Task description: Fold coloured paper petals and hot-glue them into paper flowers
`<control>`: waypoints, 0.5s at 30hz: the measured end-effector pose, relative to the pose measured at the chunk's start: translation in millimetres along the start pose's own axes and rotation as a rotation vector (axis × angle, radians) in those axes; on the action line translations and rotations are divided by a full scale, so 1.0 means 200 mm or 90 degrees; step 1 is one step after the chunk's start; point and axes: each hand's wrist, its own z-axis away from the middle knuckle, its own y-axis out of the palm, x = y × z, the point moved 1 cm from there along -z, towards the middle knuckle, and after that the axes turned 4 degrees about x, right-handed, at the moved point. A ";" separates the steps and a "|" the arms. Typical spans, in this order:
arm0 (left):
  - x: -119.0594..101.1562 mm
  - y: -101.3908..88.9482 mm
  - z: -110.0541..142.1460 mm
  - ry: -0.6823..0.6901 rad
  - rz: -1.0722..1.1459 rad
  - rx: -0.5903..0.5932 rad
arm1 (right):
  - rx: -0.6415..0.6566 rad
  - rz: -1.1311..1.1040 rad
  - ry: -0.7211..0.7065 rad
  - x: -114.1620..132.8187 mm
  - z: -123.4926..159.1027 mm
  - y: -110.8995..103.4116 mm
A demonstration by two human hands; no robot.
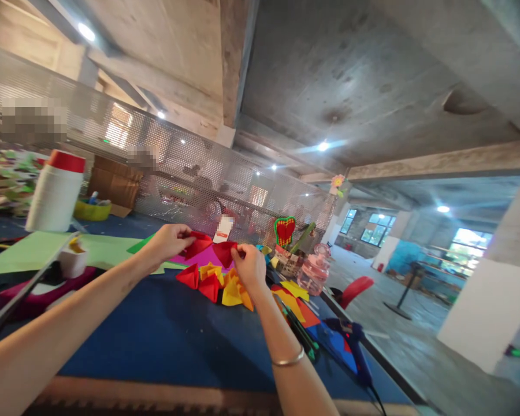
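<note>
- A blue-covered surface runs away from the viewer, with both bare forearms reaching out over it; the right wrist carries a thin bangle.
- Near the right edge lies a blue glue gun, beside flat sheets of yellow, orange and red paper.
- To the left, a small white cup sits on a dark pink tray, near a pale green sheet.
- Between the hands and below them is a heap of folded paper cones in red, yellow and orange, resting on the surface.
- The left hand has its grip clenched on one end of a red paper piece, thumb and fingers pinching it.
- The right hand pinches the other end of the same red paper piece, which is held just above the heap, over a magenta sheet.
- Farther back stand a white spool with a red cap, a pink bottle and a red heart ornament.
- Behind them rises a perforated metal screen.
</note>
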 end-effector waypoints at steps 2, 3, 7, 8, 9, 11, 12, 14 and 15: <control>-0.02 0.03 -0.01 -0.005 0.089 0.013 | 0.069 -0.046 -0.009 0.00 0.06 0.04; -0.02 0.05 -0.01 -0.005 0.106 0.021 | 0.108 -0.067 -0.018 0.02 0.10 0.08; 0.07 0.12 -0.01 -0.015 0.126 0.023 | 0.222 -0.111 -0.035 0.09 0.25 0.21; 0.11 0.13 -0.01 -0.027 0.126 0.012 | 0.250 -0.120 -0.044 0.10 0.27 0.22; 0.14 0.13 -0.01 -0.044 0.122 0.003 | 0.267 -0.131 -0.054 0.11 0.28 0.22; 0.19 0.13 0.00 -0.068 0.106 -0.012 | 0.258 -0.157 -0.060 0.10 0.26 0.22; 0.20 0.13 0.01 -0.068 0.096 -0.017 | 0.235 -0.171 -0.051 0.08 0.24 0.21; 0.21 0.13 0.02 -0.045 0.078 -0.019 | 0.179 -0.210 -0.003 0.05 0.20 0.19; 0.22 0.13 0.02 -0.025 0.065 -0.020 | 0.157 -0.234 0.032 0.03 0.19 0.19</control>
